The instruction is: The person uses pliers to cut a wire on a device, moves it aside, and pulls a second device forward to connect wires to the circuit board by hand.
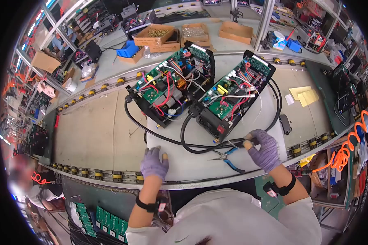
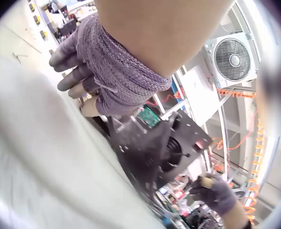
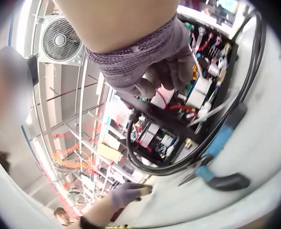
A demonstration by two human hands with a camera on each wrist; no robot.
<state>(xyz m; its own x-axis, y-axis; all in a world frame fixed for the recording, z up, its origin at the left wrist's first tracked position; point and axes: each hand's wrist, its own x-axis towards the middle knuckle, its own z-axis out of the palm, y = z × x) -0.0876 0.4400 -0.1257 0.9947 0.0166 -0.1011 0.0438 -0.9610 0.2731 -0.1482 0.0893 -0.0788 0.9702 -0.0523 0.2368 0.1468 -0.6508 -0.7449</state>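
Observation:
Two opened black electronics units, the left unit [image 1: 161, 92] and the right unit [image 1: 223, 108], sit side by side with circuit boards and coloured wires exposed. Thick black cable [image 1: 135, 119] curves round in front of them. My left hand [image 1: 153, 163], in a purple glove, rests with extended fingers on the pale board [image 1: 192, 168] before the left unit. By the right unit's near corner is my gloved right hand [image 1: 264, 151], fingers bent; whether they pinch anything I cannot tell. Pliers [image 1: 229, 156] with blue and black handles lie splayed just left of it.
Roller tracks [image 1: 117, 176] run along the bench's near side. Behind the units stand cardboard boxes [image 1: 236, 32] and a blue bin [image 1: 128, 49]. Yellow papers [image 1: 308, 97] lie to the right, where a coiled orange hose [image 1: 341, 159] hangs. Another person [image 1: 22, 175] is at left.

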